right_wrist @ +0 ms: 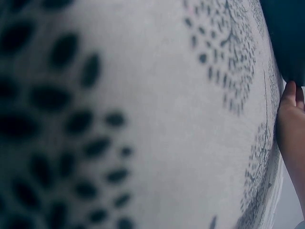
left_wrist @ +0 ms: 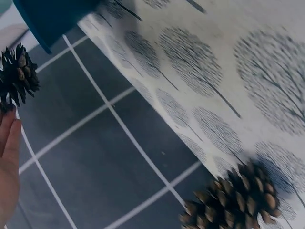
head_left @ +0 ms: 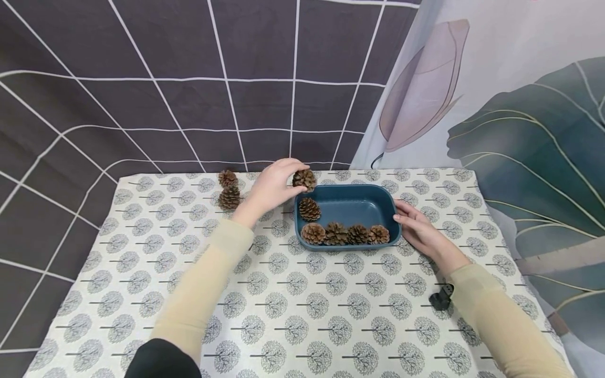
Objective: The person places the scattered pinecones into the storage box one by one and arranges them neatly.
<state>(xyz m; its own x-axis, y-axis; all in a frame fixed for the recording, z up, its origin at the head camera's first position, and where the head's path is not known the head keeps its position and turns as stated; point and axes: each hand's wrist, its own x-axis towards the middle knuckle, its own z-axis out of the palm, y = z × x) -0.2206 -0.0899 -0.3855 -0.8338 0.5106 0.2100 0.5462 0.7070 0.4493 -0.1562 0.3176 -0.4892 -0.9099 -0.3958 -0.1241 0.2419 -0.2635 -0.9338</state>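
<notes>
My left hand pinches a brown pine cone between thumb and fingers, above the back left corner of a blue rectangular dish. That pine cone also shows at the left edge of the left wrist view. Several pine cones line the dish's front side, and another pine cone lies by its left wall. At the dish's right end my right hand grips the rim, thumb at the edge. In the right wrist view only part of the hand and dish shows.
Two more pine cones, a smaller one and a larger one, stand left of my left hand. A tree-print cloth covers the table. Behind hang a dark grid-patterned curtain and a leaf-print curtain. A black strap is at my right wrist.
</notes>
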